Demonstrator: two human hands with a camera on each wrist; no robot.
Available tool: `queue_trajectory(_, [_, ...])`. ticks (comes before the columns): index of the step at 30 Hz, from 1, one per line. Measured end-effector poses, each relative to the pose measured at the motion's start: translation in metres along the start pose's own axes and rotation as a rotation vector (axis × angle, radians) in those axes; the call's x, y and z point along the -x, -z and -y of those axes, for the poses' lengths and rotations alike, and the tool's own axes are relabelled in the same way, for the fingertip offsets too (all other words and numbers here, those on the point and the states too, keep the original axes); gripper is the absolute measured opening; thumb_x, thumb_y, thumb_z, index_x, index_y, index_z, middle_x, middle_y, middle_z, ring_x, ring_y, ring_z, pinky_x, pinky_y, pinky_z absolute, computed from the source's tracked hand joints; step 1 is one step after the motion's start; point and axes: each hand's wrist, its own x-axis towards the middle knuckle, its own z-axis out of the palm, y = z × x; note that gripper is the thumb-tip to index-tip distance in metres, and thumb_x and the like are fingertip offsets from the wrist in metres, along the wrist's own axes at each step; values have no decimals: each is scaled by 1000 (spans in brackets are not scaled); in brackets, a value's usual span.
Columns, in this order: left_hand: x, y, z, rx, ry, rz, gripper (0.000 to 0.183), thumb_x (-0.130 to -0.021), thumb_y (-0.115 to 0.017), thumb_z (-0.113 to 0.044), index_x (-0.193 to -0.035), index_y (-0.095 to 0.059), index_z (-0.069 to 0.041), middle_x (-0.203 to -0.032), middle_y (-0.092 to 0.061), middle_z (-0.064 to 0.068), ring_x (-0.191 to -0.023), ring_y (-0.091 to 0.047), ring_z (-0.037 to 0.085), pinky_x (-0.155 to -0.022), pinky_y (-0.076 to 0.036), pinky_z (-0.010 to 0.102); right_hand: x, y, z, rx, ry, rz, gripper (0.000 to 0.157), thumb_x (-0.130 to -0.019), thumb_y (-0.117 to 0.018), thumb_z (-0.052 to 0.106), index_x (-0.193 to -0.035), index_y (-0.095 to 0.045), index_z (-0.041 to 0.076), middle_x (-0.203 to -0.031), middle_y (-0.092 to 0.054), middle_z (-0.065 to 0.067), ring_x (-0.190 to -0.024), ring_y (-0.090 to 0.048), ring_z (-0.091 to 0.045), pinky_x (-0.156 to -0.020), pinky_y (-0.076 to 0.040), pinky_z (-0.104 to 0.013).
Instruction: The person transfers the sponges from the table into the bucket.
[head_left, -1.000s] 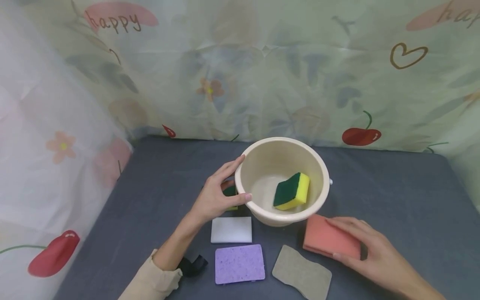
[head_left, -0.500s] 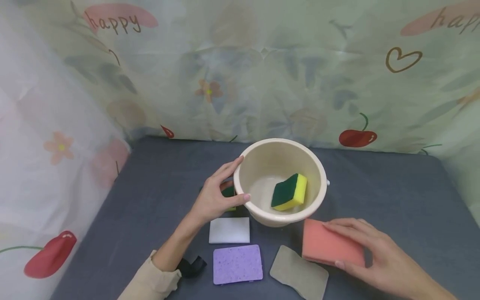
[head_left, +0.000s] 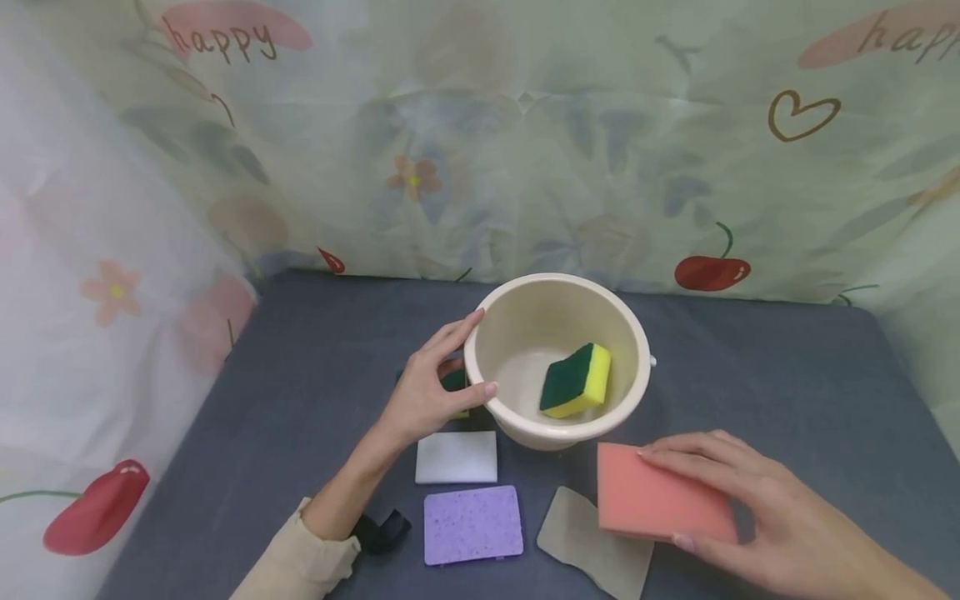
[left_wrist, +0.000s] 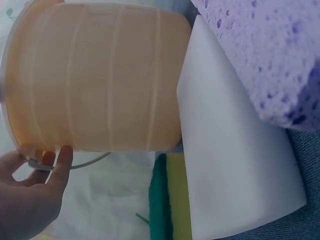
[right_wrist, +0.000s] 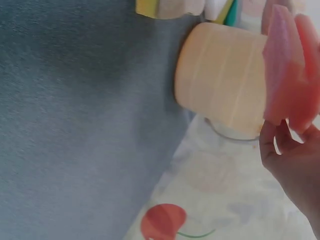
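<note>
My left hand [head_left: 431, 383] grips a cream bucket [head_left: 517, 333] by its left rim, thumb at the front and fingers round the far side. Inside the bucket lies a yellow sponge [head_left: 576, 382] with a dark green scouring side. My right hand [head_left: 757, 500] holds a coral sponge [head_left: 660, 500] between thumb and fingers, to the right and in front of the bucket. In the right wrist view, this coral sponge [right_wrist: 285, 70] shows as two layers with a gap between. It overlaps a grey wavy-edged sponge [head_left: 577, 542] in the head view.
A white sponge [head_left: 456, 457] and a speckled purple sponge [head_left: 472, 525] lie left of the grey one. Another green-and-yellow sponge [left_wrist: 170, 200] is partly hidden behind my left hand. A black strap [head_left: 382, 533] lies by the left sleeve. A patterned curtain [head_left: 525, 167] hangs behind the table.
My right hand and the coral sponge have drawn slightly toward me, away from the bucket, and the sponge now overlaps the grey one in view. My left hand keeps its hold on the rim.
</note>
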Motion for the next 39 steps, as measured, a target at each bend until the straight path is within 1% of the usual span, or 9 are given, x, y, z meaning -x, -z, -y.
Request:
queue_trajectory(3, [0,-1,-1,1,-1,-7,83,-83,-81,-15,-154,-38,-24,-148,-45,0,-132,-47,19,-102,-48,38,-2,8,7,21,-33,28,68,-79,-85,36,-140,-55,33,-135,-51,18,-117,-47,1,-89,-42,-11])
queue_trajectory(10, [-2,-6,1,3,5,-16,82,-84,-80,-14,-154,-38,-22,-148,-45,2,-132,-47,20,-102,-48,37,-12,22,14,-42,134,-89,77,-66,-93,17,-136,-61,16,-133,-58,4,-117,-52,-8,-91,-39,-9])
queue_trajectory(14, [-1,-4,0,-13,1,-22,83,-83,-81,-16,-154,-39,-24,-148,-46,1,-131,-48,20,-101,-49,37,-19,30,15,-36,143,-98,78,-65,-94,17,-136,-61,16,-133,-58,4,-116,-53,-8,-90,-41,-9])
queue_trajectory(18, [-1,-2,-2,-26,-5,-31,82,-82,-82,-17,-153,-41,-23,-148,-46,1,-130,-49,20,-100,-50,37,-28,38,17,-19,141,-106,78,-64,-94,17,-136,-62,17,-131,-58,5,-113,-54,-6,-87,-42,-9])
queue_trajectory(21, [-2,-1,-3,-24,-1,-23,81,-82,-82,-18,-152,-42,-23,-149,-45,0,-131,-49,20,-100,-50,36,-32,43,18,9,110,-88,77,-67,-93,20,-137,-61,19,-131,-57,8,-113,-53,-4,-87,-43,-9])
queue_trajectory(25, [-1,-1,-4,-16,17,-13,81,-82,-82,-18,-152,-42,-25,-149,-45,-1,-132,-48,19,-101,-49,35,-39,48,16,16,92,-80,76,-68,-92,19,-137,-60,19,-132,-56,8,-114,-52,-3,-88,-42,-10])
queue_trajectory(29, [-1,0,-4,-16,31,-11,81,-82,-82,-19,-152,-42,-27,-149,-45,-2,-132,-48,18,-101,-48,35,-49,50,13,10,92,-105,78,-67,-92,15,-138,-60,18,-133,-56,7,-114,-52,-3,-87,-42,-11])
queue_trajectory(32, [0,0,-3,-15,39,-11,81,-82,-82,-19,-152,-42,-27,-150,-44,-3,-132,-48,17,-101,-48,35,-56,50,11,19,78,-122,79,-67,-93,15,-138,-59,21,-133,-55,9,-114,-52,-2,-86,-42,-11])
queue_trajectory(39, [0,0,-4,-5,39,-10,81,-82,-82,-18,-152,-42,-26,-150,-44,-2,-133,-48,19,-101,-48,34,-71,47,13,41,38,-142,77,-71,-91,19,-140,-57,27,-135,-53,14,-114,-51,0,-80,-42,-11])
